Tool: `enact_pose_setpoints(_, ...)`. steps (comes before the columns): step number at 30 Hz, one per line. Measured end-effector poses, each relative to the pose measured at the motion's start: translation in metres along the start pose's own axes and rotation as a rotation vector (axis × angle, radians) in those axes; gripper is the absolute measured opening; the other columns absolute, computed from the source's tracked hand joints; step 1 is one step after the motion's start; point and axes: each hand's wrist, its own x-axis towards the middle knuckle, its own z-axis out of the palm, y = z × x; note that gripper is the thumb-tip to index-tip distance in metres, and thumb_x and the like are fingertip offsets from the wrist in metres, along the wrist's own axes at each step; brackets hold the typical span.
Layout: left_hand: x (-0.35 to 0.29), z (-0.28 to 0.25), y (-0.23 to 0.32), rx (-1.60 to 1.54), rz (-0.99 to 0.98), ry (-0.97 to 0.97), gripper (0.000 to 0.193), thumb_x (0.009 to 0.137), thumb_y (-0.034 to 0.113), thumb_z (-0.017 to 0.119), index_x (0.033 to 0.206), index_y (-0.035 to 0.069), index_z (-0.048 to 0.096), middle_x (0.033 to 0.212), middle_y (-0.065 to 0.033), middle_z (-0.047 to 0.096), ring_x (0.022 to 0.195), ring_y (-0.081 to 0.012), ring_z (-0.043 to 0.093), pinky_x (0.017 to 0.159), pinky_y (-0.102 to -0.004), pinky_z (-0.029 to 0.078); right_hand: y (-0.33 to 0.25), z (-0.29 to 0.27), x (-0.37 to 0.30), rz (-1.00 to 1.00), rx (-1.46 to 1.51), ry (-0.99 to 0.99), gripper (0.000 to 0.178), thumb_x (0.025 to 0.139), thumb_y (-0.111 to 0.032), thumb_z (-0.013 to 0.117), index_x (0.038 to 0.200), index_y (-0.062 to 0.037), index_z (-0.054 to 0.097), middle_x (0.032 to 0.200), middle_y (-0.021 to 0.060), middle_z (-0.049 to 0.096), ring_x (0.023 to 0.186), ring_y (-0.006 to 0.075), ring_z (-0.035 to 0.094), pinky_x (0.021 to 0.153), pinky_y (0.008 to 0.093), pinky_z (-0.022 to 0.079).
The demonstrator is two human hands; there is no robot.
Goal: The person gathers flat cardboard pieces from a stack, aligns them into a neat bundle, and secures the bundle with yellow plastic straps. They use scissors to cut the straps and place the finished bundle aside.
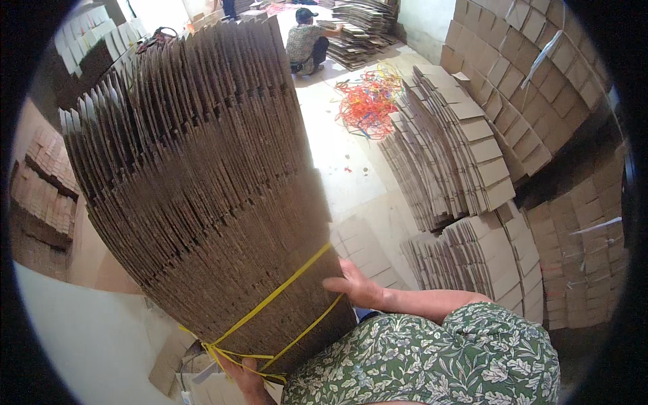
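A tall stack of flattened cardboard boxes (202, 175) fills the left and middle of the view, tilted with its brown edges facing me. Yellow strap (278, 289) runs across its lower part in two lines, which meet at a knot with loose ends near the lower left corner. My right hand (358, 287) grips the stack's right side, thumb on the edges and the other fingers mostly hidden behind. Down at the lower left corner, just below the knot, my left hand (246, 376) is closed around the stack; its fingers are partly hidden.
Bundled flat cardboard (445, 148) stands to my right, with more piled along the right wall (533, 81). A tangle of red and coloured straps (368, 101) lies on the floor. Farther back, a person (309, 44) crouches beside a cardboard pile (361, 30).
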Motion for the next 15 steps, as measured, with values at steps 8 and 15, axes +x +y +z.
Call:
enact_pose_setpoints(8, 0.079, 0.081, -0.004, 0.137, -0.088, -0.101, 0.093, 0.072, 0.032, 0.070, 0.145, 0.003, 0.020, 0.136, -0.0135, 0.038, 0.121, -0.0259, 0.043, 0.099, -0.0388, 0.039, -0.007, -0.080, 0.062, 0.145, -0.270, 0.128, 0.053, 0.090, -0.030, 0.059, 0.128, 0.0044, 0.045, 0.120, 0.0138, 0.056, 0.110, 0.0189, 0.050, 0.094, 0.0348, 0.041)
enact_pose_setpoints(15, 0.176, 0.216, -0.001, 0.083, -0.010, -0.481, 0.095, 0.072, 0.022, 0.070, 0.148, 0.006, 0.016, 0.151, -0.0151, 0.020, 0.138, -0.0265, 0.022, 0.112, -0.0403, 0.021, 0.015, -0.186, 0.110, 0.139, 0.191, 0.398, 0.037, 0.090, -0.024, 0.050, 0.117, 0.0012, 0.055, 0.110, 0.0098, 0.061, 0.103, 0.0198, 0.056, 0.092, 0.0361, 0.042)
